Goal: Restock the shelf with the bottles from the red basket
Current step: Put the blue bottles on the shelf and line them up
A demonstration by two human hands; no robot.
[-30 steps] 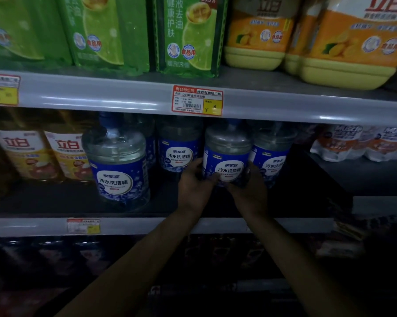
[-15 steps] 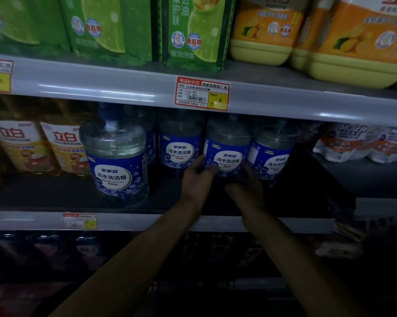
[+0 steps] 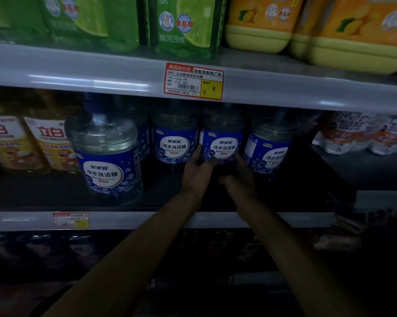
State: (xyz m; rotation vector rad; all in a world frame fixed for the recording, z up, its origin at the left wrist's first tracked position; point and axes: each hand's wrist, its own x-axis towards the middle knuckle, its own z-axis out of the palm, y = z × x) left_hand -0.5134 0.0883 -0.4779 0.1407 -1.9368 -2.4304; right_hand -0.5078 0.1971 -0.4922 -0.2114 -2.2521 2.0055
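- With left hand (image 3: 197,167), grips the lower left side of a blue-labelled detergent bottle (image 3: 223,146), thumb up beside the label; with right hand (image 3: 238,178), cups the base on the right, fingers seemingly curled round it, though too dim for finger detail.
- Head view only: sets that bottle deep on the middle shelf (image 3: 55,199), between a left neighbour bottle (image 3: 173,145) and a right neighbour bottle (image 3: 268,154); touching or just apart, cannot tell.
- Shows no red basket.
- Best, by judgement: slide straight back with even pressure, label outward, base flat before release.
- Beware nudging the neighbours; draw fingers out low and forward.
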